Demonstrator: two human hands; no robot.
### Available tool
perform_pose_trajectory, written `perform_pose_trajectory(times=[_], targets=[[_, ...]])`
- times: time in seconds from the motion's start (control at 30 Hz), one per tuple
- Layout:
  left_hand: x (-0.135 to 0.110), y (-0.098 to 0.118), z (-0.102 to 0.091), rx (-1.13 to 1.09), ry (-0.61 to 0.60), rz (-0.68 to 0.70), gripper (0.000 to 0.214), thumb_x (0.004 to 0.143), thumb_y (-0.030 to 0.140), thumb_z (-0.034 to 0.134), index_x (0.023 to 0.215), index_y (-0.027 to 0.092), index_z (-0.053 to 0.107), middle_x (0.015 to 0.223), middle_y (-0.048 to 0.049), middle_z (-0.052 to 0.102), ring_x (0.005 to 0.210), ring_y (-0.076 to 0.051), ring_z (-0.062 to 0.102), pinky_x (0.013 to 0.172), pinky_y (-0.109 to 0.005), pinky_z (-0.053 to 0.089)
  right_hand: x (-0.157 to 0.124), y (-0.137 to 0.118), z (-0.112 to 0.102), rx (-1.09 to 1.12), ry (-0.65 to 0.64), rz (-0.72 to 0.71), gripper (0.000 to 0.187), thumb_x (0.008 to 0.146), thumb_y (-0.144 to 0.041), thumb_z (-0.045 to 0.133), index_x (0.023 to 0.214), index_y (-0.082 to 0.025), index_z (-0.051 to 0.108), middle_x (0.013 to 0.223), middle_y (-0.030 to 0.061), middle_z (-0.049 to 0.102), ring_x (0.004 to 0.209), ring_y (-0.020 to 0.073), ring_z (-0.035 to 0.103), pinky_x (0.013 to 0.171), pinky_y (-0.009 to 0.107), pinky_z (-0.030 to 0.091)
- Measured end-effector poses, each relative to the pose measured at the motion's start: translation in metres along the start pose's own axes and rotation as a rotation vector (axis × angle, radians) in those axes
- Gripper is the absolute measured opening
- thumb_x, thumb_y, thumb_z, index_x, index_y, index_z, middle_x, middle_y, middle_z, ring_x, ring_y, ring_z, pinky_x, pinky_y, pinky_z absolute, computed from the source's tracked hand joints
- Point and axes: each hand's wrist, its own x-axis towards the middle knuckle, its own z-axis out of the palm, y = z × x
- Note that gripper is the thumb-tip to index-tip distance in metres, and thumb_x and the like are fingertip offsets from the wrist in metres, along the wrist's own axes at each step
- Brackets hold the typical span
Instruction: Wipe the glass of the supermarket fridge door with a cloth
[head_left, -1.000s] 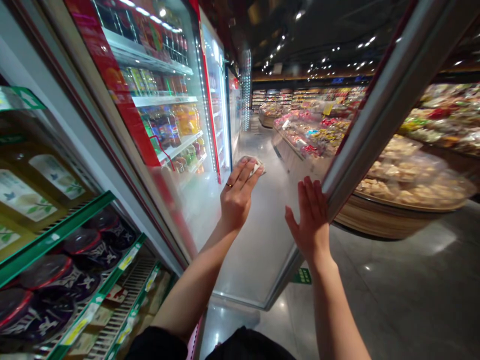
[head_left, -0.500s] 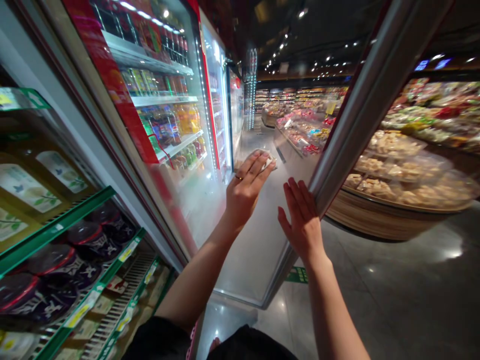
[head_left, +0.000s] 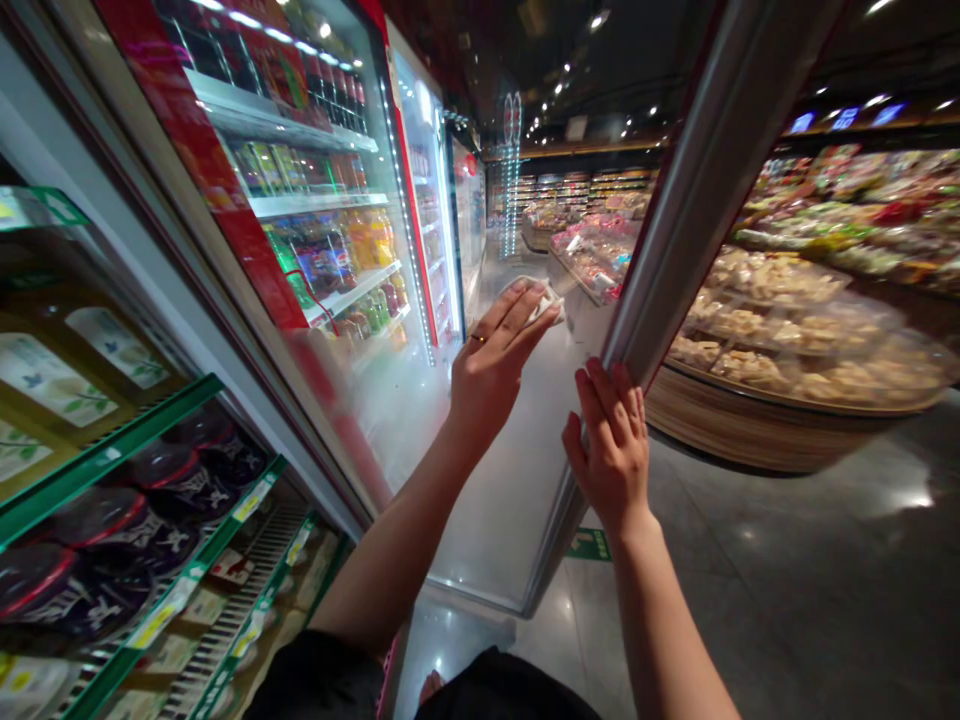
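Observation:
My left hand [head_left: 495, 360] presses a crumpled whitish cloth [head_left: 553, 298] flat against the glass of an open cooler door [head_left: 517, 470]. The fingers lie over the cloth, so only its edge shows past the fingertips. My right hand [head_left: 611, 440] rests on the door's grey metal frame [head_left: 660, 230], fingers stretched out along it and holding nothing. Fog whitens the lower part of the glass, left of my left forearm.
At my left, the cooler's green-edged shelves [head_left: 150, 440] hold yellow juice bottles [head_left: 52, 370] and dark purple bottles [head_left: 120, 530]. Red-framed drink fridges [head_left: 315, 200] show through the glass. A wood-sided display [head_left: 750, 425] with packaged food stands right, on a shiny grey floor [head_left: 787, 570].
My left hand has slid the cloth slightly right and up on the glass. The door frame appears further left, and my right hand's fingers now lie against it.

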Motion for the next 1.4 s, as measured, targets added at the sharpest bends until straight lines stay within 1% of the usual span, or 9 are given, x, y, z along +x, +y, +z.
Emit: perform_pose_trajectory(times=[0.2,0.3,0.43,0.6,0.7,0.87,1.17,1.3,1.4], targets=[[-0.004,0.011,0.009,0.055,0.154,-0.056,0.061,0.105,-0.002,0.045,0.156,0.029,0.059,0.155,-0.004,0.069,0.158,-0.017,0.051,0.131,-0.037,0.049,0.002,0.017,-0.012,-0.058,0.054,0.018,0.089,0.101,-0.008,0.056,0.177,-0.034,0.019,0.157,0.01,0.066,0.154,0.0306,0.052,0.128,0.053,0.05],[-0.008,0.025,0.018,0.0,0.146,-0.029,0.057,0.108,0.004,0.049,0.158,0.03,0.057,0.153,-0.0032,0.071,0.155,-0.018,0.054,0.13,-0.035,0.049,0.004,0.022,-0.016,-0.051,0.032,-0.021,0.089,0.101,-0.008,0.056,0.177,-0.034,0.017,0.157,0.009,0.065,0.154,0.0287,0.051,0.13,0.05,0.048],[0.005,0.029,0.019,-0.039,0.101,0.037,0.056,0.108,0.004,0.051,0.158,0.028,0.059,0.153,-0.0053,0.07,0.154,-0.021,0.056,0.132,-0.036,0.047,0.004,0.025,-0.02,-0.032,-0.017,-0.032,0.089,0.103,-0.009,0.054,0.178,-0.033,0.012,0.162,0.0096,0.06,0.155,0.0289,0.05,0.131,0.05,0.046],[-0.001,0.038,0.022,0.036,0.19,-0.015,0.052,0.109,0.006,0.048,0.156,0.026,0.06,0.15,-0.0075,0.072,0.156,-0.02,0.054,0.13,-0.035,0.048,0.004,0.032,-0.02,0.059,-0.045,-0.059,0.087,0.105,-0.01,0.053,0.177,-0.033,0.011,0.17,0.0104,0.051,0.159,0.0304,0.045,0.13,0.054,0.046],[-0.009,0.049,0.029,0.013,0.152,-0.011,0.05,0.11,0.009,0.047,0.157,0.023,0.059,0.149,-0.0096,0.073,0.156,-0.02,0.054,0.13,-0.036,0.049,0.003,0.037,-0.018,0.145,-0.033,-0.098,0.086,0.103,-0.008,0.053,0.177,-0.03,0.014,0.173,0.0098,0.047,0.163,0.029,0.039,0.131,0.054,0.045],[0.005,0.05,0.033,-0.016,0.099,0.036,0.049,0.111,0.012,0.047,0.157,0.024,0.059,0.154,-0.0081,0.07,0.156,-0.02,0.053,0.132,-0.037,0.047,0.0,0.042,-0.016,0.186,-0.056,-0.09,0.09,0.102,-0.006,0.052,0.177,-0.032,0.01,0.177,0.0086,0.04,0.164,0.0297,0.035,0.131,0.057,0.044],[0.002,0.053,0.037,0.052,0.153,-0.044,0.046,0.109,0.007,0.047,0.147,0.022,0.067,0.149,-0.0074,0.073,0.154,-0.018,0.056,0.13,-0.036,0.049,-0.003,0.045,-0.015,0.25,-0.045,-0.115,0.09,0.099,-0.002,0.051,0.177,-0.029,0.013,0.177,0.0093,0.04,0.165,0.0288,0.029,0.13,0.055,0.046],[0.02,0.055,0.041,0.049,0.121,-0.134,0.051,0.109,0.005,0.039,0.146,0.025,0.068,0.155,-0.0047,0.069,0.159,-0.018,0.05,0.135,-0.039,0.042,-0.003,0.045,-0.014,0.264,-0.034,-0.106,0.091,0.099,-0.002,0.051,0.177,-0.03,0.013,0.178,0.0074,0.038,0.167,0.0276,0.025,0.131,0.055,0.044],[0.013,0.059,0.042,0.043,0.085,-0.132,0.049,0.11,0.007,0.04,0.149,0.023,0.066,0.158,-0.0056,0.066,0.161,-0.018,0.046,0.135,-0.038,0.043,-0.002,0.044,-0.013,0.268,-0.022,-0.107,0.091,0.099,-0.001,0.051,0.177,-0.028,0.014,0.179,0.0071,0.037,0.168,0.0263,0.024,0.132,0.053,0.043]])
